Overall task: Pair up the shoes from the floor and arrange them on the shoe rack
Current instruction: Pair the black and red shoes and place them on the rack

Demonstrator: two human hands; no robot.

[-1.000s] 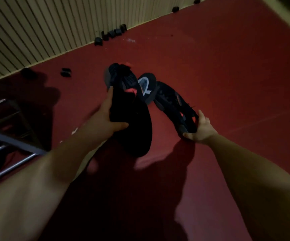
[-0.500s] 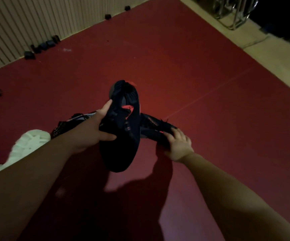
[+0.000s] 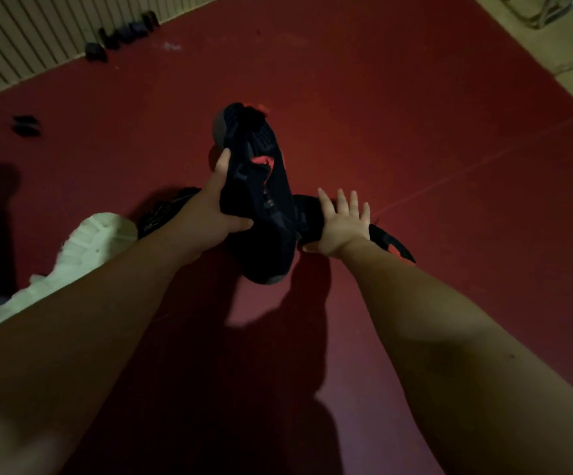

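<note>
Red floor point(image 3: 415, 132) fills the view, bounded by a slatted wall point(image 3: 21, 36) at the far left, with small dark items lined along its foot; lighting is poor and detail on the footwear is limited. Your left hand point(image 3: 216, 214) grips a black shoe point(image 3: 259, 200) with red lining, fingers behind it and thumb across its near side, holding it raised at centre with one end pointing far and the other near. Your right hand point(image 3: 340, 228) lies on a second black shoe point(image 3: 389, 243) just right of the first, fingers straight and splayed over it; no closed grip is visible, and whether the thumb hooks beneath cannot be told. The two shoes appear to touch where they cross. A white shoe point(image 3: 86, 245) and a dark laced shoe point(image 3: 161, 210) sit at the near left, partly behind your left forearm. The shoe rack is not in view. Judgement: you are securing the mate to complete the pair. Recommendation: curl the right fingers fully round the second shoe's collar or midsection before lifting, since a flat palm is likely to let it slip. Confirm the red accents match, turn both toes the same way, bring the soles level, and only then carry the pair, keeping clear of the shoes at your left.
</note>
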